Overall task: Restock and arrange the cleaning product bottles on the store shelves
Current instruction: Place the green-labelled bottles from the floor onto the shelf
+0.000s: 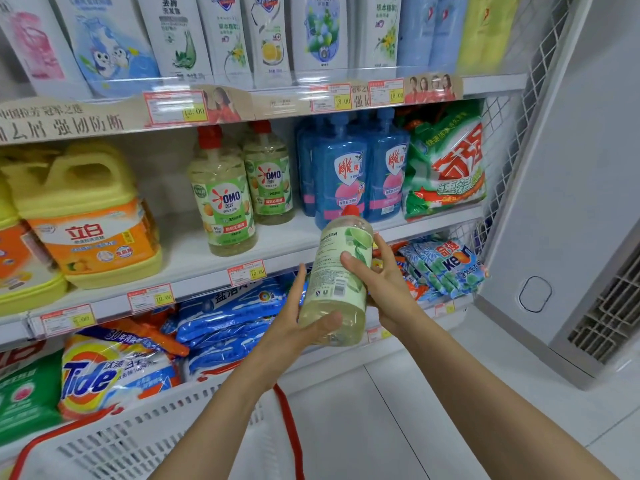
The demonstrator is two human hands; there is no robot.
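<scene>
Yellow jugs (90, 216): far left of the middle shelf, orange labels reading 立白.
Tide bag (114, 372): bottom shelf, "Tide" plainly legible, above a white basket (138, 438).
OMO bottles (223, 195): two stand upright mid-shelf, red caps, green labels reading "OMO".
Price tag (246, 271): "10.00" on the shelf edge below them.
Left hand (294, 327): cups the base of the held bottle (339, 271), thumb curled across its front.
Held bottle: red-capped and full of pale liquid, tilted in the air before the middle shelf's edge, barcode side to the camera; its print is too small to read.
Handling: likely heavy for its size, with smooth plastic that may slip; base and mid-body look the surest holds.
Right hand (384, 282): wrapped round the bottle's middle, thumb over the label.
Blue bottles (341, 181): behind it, with shield emblems.
Keon packs (446, 265): lower right, marked "Keon".
</scene>
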